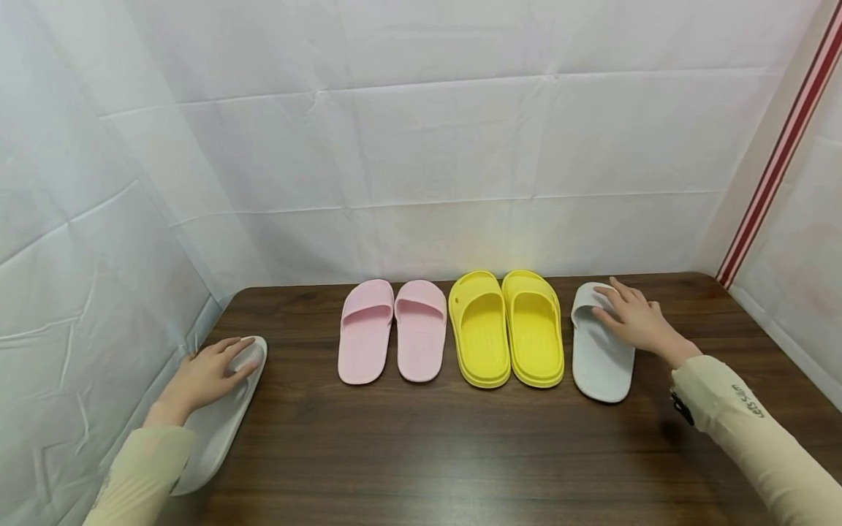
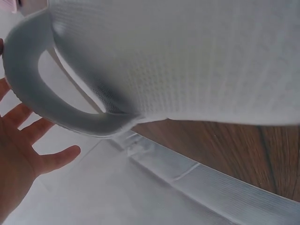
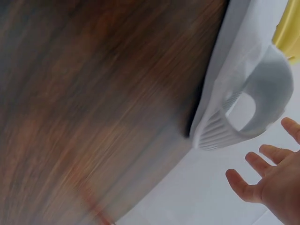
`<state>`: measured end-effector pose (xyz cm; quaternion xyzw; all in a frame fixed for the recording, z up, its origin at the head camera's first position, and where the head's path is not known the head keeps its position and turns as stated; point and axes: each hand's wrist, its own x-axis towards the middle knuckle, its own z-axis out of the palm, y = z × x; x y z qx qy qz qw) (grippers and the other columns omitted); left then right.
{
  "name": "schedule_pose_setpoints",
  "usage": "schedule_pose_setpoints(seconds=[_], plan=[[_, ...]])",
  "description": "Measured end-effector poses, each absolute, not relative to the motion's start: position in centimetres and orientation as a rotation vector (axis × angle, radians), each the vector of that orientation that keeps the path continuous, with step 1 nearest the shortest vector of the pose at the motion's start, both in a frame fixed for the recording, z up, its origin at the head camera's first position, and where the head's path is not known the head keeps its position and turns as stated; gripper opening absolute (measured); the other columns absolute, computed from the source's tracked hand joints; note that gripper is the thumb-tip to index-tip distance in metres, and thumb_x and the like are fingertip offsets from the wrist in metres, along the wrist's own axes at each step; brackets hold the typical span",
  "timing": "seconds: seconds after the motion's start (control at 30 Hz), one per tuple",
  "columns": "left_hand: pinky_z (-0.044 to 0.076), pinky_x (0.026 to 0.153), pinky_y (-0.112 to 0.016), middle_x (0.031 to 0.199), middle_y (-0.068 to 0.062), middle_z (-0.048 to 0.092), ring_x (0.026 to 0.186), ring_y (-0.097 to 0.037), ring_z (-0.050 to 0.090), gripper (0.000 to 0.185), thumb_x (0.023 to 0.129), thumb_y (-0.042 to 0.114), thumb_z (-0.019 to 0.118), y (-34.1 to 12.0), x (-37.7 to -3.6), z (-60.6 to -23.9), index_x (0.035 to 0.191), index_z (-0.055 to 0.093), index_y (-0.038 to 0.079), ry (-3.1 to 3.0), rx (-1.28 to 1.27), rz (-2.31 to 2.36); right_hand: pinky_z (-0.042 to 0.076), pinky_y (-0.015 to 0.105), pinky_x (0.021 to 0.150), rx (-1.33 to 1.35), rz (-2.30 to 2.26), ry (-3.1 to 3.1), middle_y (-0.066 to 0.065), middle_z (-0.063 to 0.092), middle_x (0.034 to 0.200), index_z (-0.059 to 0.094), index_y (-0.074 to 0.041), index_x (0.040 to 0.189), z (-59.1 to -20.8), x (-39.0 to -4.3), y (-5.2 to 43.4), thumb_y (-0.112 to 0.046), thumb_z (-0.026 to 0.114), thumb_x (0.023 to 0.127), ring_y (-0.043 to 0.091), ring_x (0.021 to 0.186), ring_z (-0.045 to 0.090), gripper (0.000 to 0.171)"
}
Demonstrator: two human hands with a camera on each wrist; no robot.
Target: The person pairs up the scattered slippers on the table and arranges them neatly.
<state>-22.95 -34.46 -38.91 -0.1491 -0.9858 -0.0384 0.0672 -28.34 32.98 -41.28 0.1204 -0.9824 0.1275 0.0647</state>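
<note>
A dark wooden worktop (image 1: pixel 421 453) is seen, on which a pink pair of slippers (image 1: pixel 392 330), a yellow pair (image 1: pixel 505 328) and two grey slippers, one at the right (image 1: pixel 598 361) and one at the left edge (image 1: pixel 220 424), are laid.
</note>
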Motion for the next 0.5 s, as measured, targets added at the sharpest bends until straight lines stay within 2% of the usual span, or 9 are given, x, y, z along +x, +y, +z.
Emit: schedule_pose_setpoints(seconds=[0.23, 0.5], plan=[[0.035, 0.079, -0.066, 0.129, -0.024, 0.044, 0.112, -0.045, 0.045, 0.062, 0.085, 0.05, 0.049, -35.1, -23.0, -38.6, 0.129, 0.043, 0.006, -3.037, -0.42, -0.139, 0.02, 0.071, 0.082, 0.367, 0.388, -3.036, 0.027, 0.016, 0.144, 0.026, -0.01, 0.139, -41.7, -28.9, 33.9, -0.05, 0.034, 0.092, 0.05, 0.125, 0.02, 0.062], [0.039, 0.079, -0.059, 0.127, -0.028, 0.043, 0.107, -0.049, 0.047, 0.065, 0.083, 0.05, 0.052, -36.0, -23.0, -38.4, 0.131, 0.042, 0.008, -3.071, -0.423, -0.184, 0.019, 0.072, 0.084, 0.354, 0.392, -3.079, 0.027, 0.019, 0.143, 0.026, -0.008, 0.139, -42.0, -29.0, 34.1, -0.05, 0.029, 0.093, 0.049, 0.125, 0.02, 0.063]])
